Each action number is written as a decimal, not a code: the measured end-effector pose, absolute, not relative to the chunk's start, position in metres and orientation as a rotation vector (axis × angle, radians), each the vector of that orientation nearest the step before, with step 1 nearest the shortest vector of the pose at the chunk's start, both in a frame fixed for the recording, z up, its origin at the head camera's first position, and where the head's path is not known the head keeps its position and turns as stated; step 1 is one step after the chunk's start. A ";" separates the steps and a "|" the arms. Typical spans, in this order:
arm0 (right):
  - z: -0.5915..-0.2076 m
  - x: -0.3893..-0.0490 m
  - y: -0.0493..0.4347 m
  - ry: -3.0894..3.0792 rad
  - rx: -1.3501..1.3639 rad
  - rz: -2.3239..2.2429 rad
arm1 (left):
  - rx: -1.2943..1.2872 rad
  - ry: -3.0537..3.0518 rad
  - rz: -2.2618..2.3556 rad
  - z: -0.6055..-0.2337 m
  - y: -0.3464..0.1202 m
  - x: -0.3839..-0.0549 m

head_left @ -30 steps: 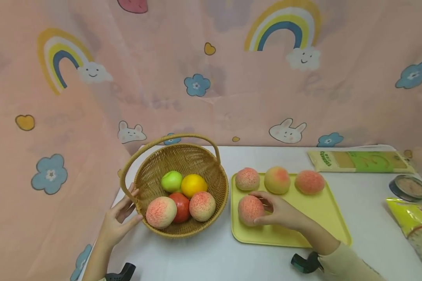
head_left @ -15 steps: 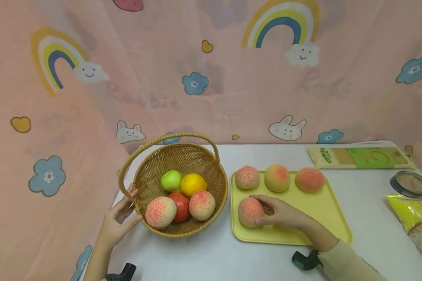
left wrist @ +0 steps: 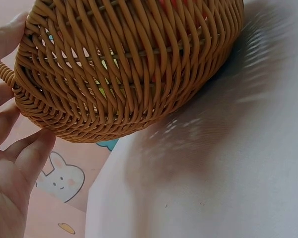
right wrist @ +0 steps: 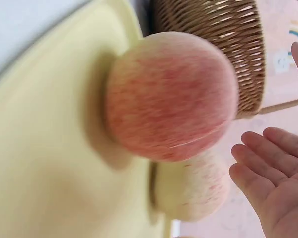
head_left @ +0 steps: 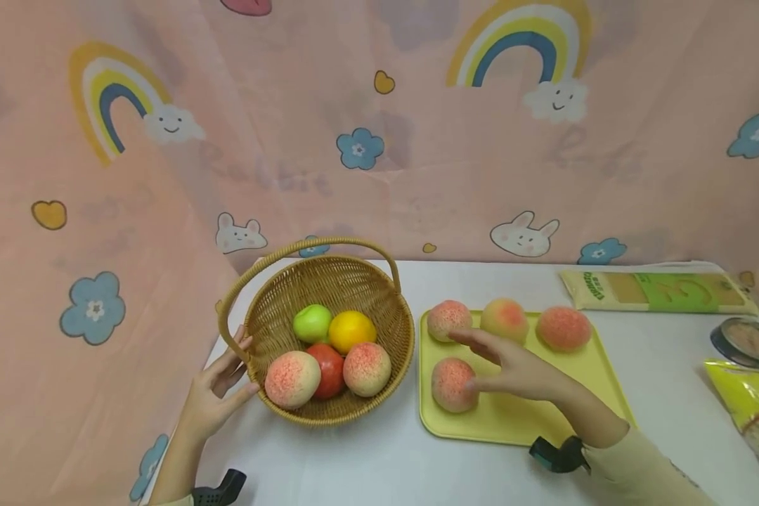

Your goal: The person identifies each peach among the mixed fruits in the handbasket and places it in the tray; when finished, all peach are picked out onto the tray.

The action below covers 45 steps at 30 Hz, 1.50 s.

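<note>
At the left side of a wicker basket [head_left: 329, 270], my left hand [head_left: 205, 400] holds the rim by the handle's base, the thumb on one side and bent fingers on the other. In the left wrist view, its fingertips [left wrist: 37, 144] lie against the woven wall. Inside the basket are a green apple [head_left: 313, 323], a yellow fruit [head_left: 352, 332], a red fruit [head_left: 327, 371] and two peaches. My right hand [head_left: 519, 369] hovers with spread fingers over a yellow tray [head_left: 544, 422]. Close by its thumb sits a pink peach [right wrist: 171, 96], with a visible gap in the right wrist view.
Along the tray's back edge stand a speckled peach [head_left: 448, 320], a yellow-pink peach [head_left: 504, 320] and a pink one [head_left: 564, 328]. To the right lie a long green packet [head_left: 664, 292], a round container [head_left: 748, 341] and a yellow bag [head_left: 755, 400].
My right hand has let go of the front peach, spread its fingers and lifted slightly off it. That peach stays on the tray. My left hand keeps its hold on the basket.
</note>
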State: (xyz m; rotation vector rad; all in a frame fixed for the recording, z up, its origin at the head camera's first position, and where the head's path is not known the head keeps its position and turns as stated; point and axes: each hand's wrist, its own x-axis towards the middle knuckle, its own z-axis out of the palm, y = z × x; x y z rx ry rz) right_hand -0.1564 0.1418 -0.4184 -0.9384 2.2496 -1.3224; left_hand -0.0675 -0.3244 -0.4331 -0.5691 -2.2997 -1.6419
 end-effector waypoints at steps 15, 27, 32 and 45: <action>-0.351 -0.179 0.075 2.126 -1.139 -1.306 | -0.572 -2.313 -1.612 -0.431 -0.326 -0.069; -0.320 -0.189 0.001 2.031 -1.343 -1.109 | -0.581 -2.273 -1.632 -0.437 -0.323 -0.069; -0.313 -0.193 -0.031 1.954 -1.408 -1.015 | -0.546 -2.279 -1.634 -0.437 -0.322 -0.066; -0.322 -0.204 -0.084 1.852 -1.464 -0.777 | -0.568 -2.309 -1.612 -0.435 -0.322 -0.067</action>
